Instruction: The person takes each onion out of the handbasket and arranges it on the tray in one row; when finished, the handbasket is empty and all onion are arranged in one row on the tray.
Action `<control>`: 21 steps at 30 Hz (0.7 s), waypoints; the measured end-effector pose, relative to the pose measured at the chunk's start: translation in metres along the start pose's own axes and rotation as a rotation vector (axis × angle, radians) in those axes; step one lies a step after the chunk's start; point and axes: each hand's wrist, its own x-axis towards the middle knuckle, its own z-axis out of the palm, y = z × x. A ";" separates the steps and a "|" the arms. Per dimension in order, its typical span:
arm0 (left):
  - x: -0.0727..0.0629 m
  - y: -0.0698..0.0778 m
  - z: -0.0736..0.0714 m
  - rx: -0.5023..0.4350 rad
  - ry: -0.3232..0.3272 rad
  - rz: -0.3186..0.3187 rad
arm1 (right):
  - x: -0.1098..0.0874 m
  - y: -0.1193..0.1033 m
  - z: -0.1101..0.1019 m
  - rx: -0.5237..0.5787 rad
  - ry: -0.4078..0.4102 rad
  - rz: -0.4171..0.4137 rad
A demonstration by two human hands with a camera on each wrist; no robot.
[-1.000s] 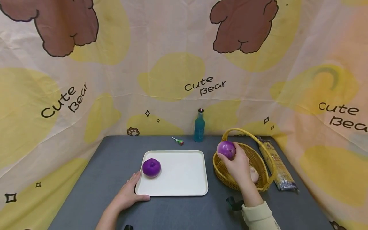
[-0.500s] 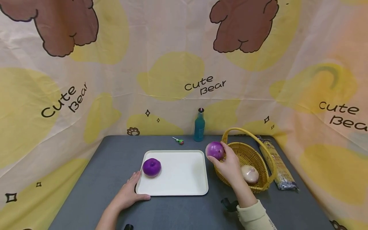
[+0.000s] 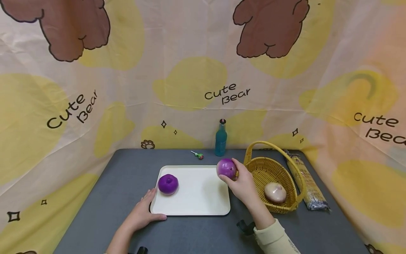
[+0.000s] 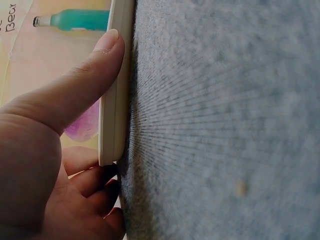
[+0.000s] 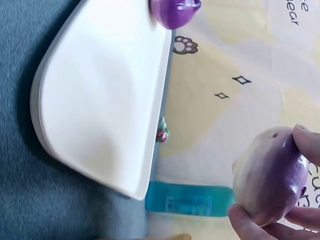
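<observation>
My right hand (image 3: 244, 185) holds a glossy round purple onion (image 3: 226, 168) above the right end of the white tray (image 3: 196, 208). In the right wrist view this onion (image 5: 270, 175) is pale at one end, with thumb and fingers around it. A second, darker purple onion (image 3: 168, 184) rests on the tray's left side. My left hand (image 3: 141, 212) steadies the tray's near left corner, thumb along the front edge and fingers at the left side. In the left wrist view the thumb presses against the tray rim (image 4: 112, 125) and the fingers bend at its corner.
A yellow wicker basket (image 3: 261, 165) with a tall handle stands right of the tray, with a white onion-like bulb (image 3: 275, 192) inside. Beyond it lies a long plastic packet (image 3: 307, 183). A blue-green bottle (image 3: 221, 139) and a lollipop (image 3: 198, 155) are behind the tray.
My right hand has carried the purple onion left, from above the basket to over the tray's right end, uncovering the white bulb. The left hand and tray have stayed put.
</observation>
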 end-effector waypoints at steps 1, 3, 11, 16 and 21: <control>0.000 0.000 0.000 -0.001 0.000 0.002 | 0.000 -0.001 0.001 0.000 -0.004 -0.003; -0.001 -0.001 0.000 0.004 0.004 0.011 | -0.001 -0.003 0.004 -0.002 -0.010 -0.009; 0.002 -0.004 0.001 -0.002 0.007 0.011 | -0.005 -0.012 0.018 0.028 -0.031 -0.009; 0.001 -0.003 0.001 -0.005 0.009 0.009 | -0.005 -0.015 0.027 0.063 -0.047 -0.025; -0.001 -0.001 0.000 -0.002 0.010 0.018 | -0.005 -0.014 0.038 0.082 -0.045 -0.028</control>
